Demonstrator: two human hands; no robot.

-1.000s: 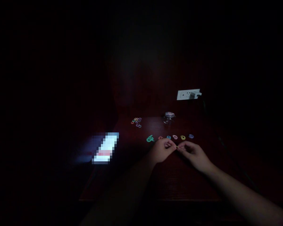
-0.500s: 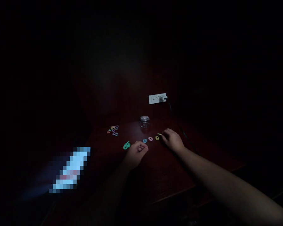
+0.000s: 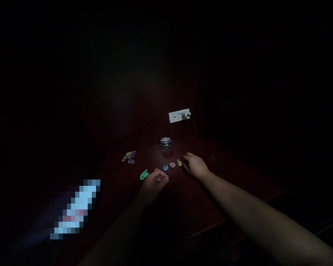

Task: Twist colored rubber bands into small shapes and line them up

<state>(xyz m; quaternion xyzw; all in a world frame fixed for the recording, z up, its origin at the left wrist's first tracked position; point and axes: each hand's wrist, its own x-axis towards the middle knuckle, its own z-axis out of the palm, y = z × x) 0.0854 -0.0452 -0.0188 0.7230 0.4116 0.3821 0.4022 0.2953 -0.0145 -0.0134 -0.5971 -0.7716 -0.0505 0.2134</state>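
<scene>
A row of small coloured rings, which look like hair ties, lies on the dark red table. The green hair ties (image 3: 144, 175) form the largest pile, left of my left hand (image 3: 154, 183). My left hand is curled closed near the table, and what its fingers hold, if anything, cannot be made out. Just behind it an orange hair tie (image 3: 156, 170) is partly hidden. The blue hair ties (image 3: 165, 167) and pink hair ties (image 3: 172, 165) lie between my hands. Beside the yellow hair ties (image 3: 179, 162), my right hand (image 3: 194, 165) has bent, slightly parted fingers.
A clear lidded jar (image 3: 165, 145) stands behind the row. Mixed hair ties (image 3: 128, 157) are scattered at the back left. A wall socket (image 3: 179, 115) holds a plug, whose dark cable (image 3: 211, 153) runs down to the right. A blurred bright screen (image 3: 77, 207) glows at the left.
A yellow hair tie that was at my right fingertips now lies with the other yellow one, and those fingers have come away slightly. My left hand keeps its curled shape. The view has shifted slightly.
</scene>
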